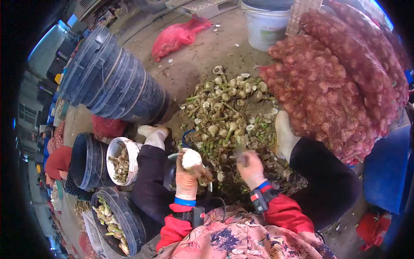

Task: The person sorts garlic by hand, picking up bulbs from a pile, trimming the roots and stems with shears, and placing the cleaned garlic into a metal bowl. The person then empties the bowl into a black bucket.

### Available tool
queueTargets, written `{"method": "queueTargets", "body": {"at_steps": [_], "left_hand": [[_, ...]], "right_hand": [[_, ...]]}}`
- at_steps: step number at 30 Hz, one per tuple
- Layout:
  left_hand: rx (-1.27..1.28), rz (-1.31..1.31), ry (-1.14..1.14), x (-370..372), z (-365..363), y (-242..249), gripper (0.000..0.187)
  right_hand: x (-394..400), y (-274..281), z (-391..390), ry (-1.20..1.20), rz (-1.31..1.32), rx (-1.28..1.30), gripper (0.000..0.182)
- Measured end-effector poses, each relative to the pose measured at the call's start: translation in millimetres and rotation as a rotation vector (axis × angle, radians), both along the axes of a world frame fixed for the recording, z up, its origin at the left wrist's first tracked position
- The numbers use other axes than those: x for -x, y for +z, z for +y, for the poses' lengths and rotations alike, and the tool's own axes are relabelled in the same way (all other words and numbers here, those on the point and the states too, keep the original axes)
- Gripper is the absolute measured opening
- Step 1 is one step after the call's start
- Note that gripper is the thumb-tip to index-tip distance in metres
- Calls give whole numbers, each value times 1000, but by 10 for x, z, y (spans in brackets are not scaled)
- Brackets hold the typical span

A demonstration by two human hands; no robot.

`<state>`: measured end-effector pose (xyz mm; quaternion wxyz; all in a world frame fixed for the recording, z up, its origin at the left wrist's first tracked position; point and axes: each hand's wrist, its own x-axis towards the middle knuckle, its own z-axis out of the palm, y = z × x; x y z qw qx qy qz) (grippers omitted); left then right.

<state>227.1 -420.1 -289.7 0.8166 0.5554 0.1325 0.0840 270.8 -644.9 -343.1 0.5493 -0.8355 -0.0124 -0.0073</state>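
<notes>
My left hand (186,183) is closed around a garlic bulb (191,159), its white face turned up and loose brown skin hanging at the side. To the right, my right hand (251,168) is closed on what looks like a small knife (242,158), its short dark shape blurred by motion. The knife and the bulb are apart. Beyond both hands, a heap of untrimmed garlic bulbs (224,101) with stalks lies on the ground, with green and brown trimmings (254,140) on its near side. Under my left hand a bowl-like container is mostly hidden.
Stacked dark buckets (116,77) lean at the left. A white bucket (134,157) and a black bucket (137,220) hold garlic pieces beside my left leg. Red net sacks of garlic (315,86) rise at the right, near a blue tub (386,166). A pink sack (177,38) lies farther off.
</notes>
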Motion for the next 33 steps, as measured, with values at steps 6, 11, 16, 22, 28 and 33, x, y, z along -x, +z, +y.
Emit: {"method": "queueTargets", "body": {"at_steps": [6,11,16,22,28,33], "left_hand": [[761,-52,-1,-31,-288,265,51],[907,-55,-89,-35,-448,81,50],[777,-66,8,-12,-512,573,58],[-685,465,-199,329,433,-157,76],[-1241,360,-284,-1097,-35,-294,50],[-1636,698,-246,-2241,-325,-926,53]], "right_hand": [[153,253,237,264,-77,-103,36],[55,152,277,195,-94,-272,37],[106,-1063,-152,-9,453,-53,29],[-173,-769,-158,-251,657,-483,36],[-90,-988,-13,-285,574,-389,25],[-269,-550,-35,-287,669,-613,22]]}}
